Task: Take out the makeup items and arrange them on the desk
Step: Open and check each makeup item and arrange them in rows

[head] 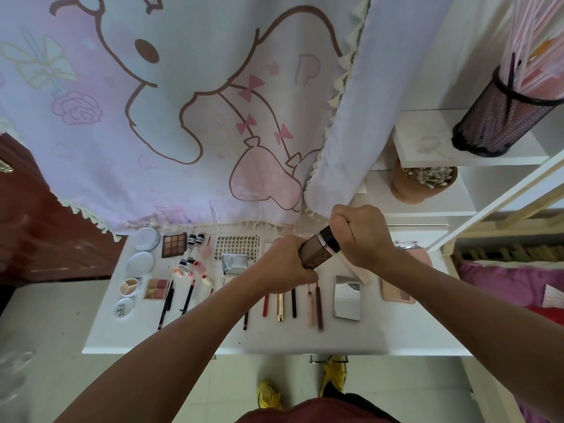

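On the left of the white desk (100,337) lie two round compacts (146,238), a three-part concealer pot (131,286) and a round white lid (124,308) with dark letters, something like "blbl", too warped to be sure. Just right of these are a nine-pan eyeshadow palette (174,245), a four-pan blush palette (156,289), a cluster of small bottles (190,250) and two dark pencils (167,303).

A false-lash tray (236,247) reads "XOYO" along its edge, and a silvery open case (233,264) lies just in front of it.

Above the middle of the desk the left hand (287,264) is curled round the lower end of a brown foundation tube (316,253), and the right hand (360,236) is curled round its dark cap; faint marks on the tube cannot be read. Under the left hand lies a row of slim lip sticks and pencils (279,306) — their upper ends are hidden.

Further right lie a mirror compact (347,297) and a pink palette (396,291), partly covered by the forearm. A cartoon-print cloth (183,102) hangs behind. White shelves (427,148) at right hold a cup of cotton swabs (422,181) and a black mesh holder (500,117) — its top is cut off. Pale floor tiles (45,346) show below.
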`<action>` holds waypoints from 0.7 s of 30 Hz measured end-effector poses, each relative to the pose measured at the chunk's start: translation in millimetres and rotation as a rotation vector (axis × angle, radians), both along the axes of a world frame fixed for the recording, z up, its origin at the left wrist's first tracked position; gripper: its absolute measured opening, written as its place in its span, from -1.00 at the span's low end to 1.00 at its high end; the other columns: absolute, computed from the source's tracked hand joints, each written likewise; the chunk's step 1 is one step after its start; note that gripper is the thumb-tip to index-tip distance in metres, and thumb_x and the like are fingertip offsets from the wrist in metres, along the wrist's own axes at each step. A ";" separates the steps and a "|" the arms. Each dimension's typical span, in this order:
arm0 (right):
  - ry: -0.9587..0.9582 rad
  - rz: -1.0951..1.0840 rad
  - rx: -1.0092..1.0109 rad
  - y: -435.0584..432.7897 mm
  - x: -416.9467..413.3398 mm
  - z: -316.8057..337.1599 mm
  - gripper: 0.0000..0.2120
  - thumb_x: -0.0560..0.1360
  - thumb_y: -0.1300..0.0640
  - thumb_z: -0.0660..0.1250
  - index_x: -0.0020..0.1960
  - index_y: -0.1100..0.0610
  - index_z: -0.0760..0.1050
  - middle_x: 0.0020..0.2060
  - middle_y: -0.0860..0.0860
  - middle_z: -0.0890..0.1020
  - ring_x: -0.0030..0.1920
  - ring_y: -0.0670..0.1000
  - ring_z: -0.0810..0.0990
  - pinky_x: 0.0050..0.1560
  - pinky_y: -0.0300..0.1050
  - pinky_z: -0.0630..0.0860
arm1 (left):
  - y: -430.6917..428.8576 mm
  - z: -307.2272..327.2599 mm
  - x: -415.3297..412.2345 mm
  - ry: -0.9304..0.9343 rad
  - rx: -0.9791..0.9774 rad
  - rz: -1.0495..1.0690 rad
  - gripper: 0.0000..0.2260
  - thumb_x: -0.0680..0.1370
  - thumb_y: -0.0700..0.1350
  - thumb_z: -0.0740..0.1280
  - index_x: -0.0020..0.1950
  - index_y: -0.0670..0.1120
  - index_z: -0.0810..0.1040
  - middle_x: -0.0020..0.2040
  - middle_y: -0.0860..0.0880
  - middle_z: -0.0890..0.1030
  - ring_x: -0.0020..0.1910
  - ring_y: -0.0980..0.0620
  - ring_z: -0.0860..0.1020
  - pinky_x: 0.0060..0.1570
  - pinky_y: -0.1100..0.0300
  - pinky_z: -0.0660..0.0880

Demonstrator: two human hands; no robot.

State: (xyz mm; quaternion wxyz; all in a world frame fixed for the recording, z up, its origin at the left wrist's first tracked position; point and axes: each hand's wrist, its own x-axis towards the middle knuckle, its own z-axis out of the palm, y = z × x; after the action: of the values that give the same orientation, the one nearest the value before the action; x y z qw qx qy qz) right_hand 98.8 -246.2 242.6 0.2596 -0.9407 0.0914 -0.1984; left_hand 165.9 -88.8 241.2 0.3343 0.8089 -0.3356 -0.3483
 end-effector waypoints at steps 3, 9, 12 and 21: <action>0.014 0.030 -0.045 -4.7 -0.7 -5.1 -0.74 0.44 -0.04 -0.04 -0.35 0.01 0.27 -0.56 -0.17 0.21 -0.55 -0.15 0.20 -0.45 -0.26 0.06 | 1.3 -2.8 0.3 -0.022 0.045 -0.006 -0.82 0.37 -0.26 0.41 -0.24 -0.06 0.44 -0.40 0.01 0.44 -0.51 0.10 0.40 -0.48 0.29 0.38; -0.011 0.012 -0.009 -9.8 1.0 4.7 -0.71 0.43 -0.06 -0.04 -0.42 -0.02 0.22 -0.56 -0.10 0.26 -0.54 -0.16 0.21 -0.47 -0.22 0.10 | 10.1 -11.1 1.6 -0.038 0.026 0.042 -0.82 0.36 -0.24 0.42 -0.23 -0.03 0.46 -0.36 0.01 0.47 -0.46 0.07 0.43 -0.45 0.25 0.43; -0.045 -0.118 0.097 -36.1 5.2 26.2 -0.68 0.42 -0.07 -0.02 -0.48 0.00 0.18 -0.57 -0.07 0.28 -0.51 -0.08 0.27 -0.44 -0.13 0.19 | 27.5 -19.3 3.4 -0.035 0.036 0.061 -0.79 0.36 -0.25 0.41 -0.28 0.02 0.44 -0.38 0.03 0.44 -0.49 0.12 0.39 -0.46 0.30 0.41; 0.047 -0.296 0.845 -34.6 13.6 28.8 -0.70 0.52 0.17 0.19 -0.34 0.26 0.28 -0.45 0.03 0.29 -0.52 -0.11 0.27 -0.54 -0.25 0.18 | 26.5 -28.8 -5.6 0.006 -0.098 0.109 -0.70 0.42 -0.20 0.45 -0.34 0.09 0.40 -0.50 0.17 0.40 -0.52 0.22 0.33 -0.44 0.38 0.31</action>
State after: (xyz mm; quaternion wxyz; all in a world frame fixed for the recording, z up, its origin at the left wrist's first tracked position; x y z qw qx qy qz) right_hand 112.4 -280.8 271.4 0.5877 -0.7332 0.3037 -0.1574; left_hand 160.3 -62.3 212.4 0.3932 0.8075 -0.3067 -0.3151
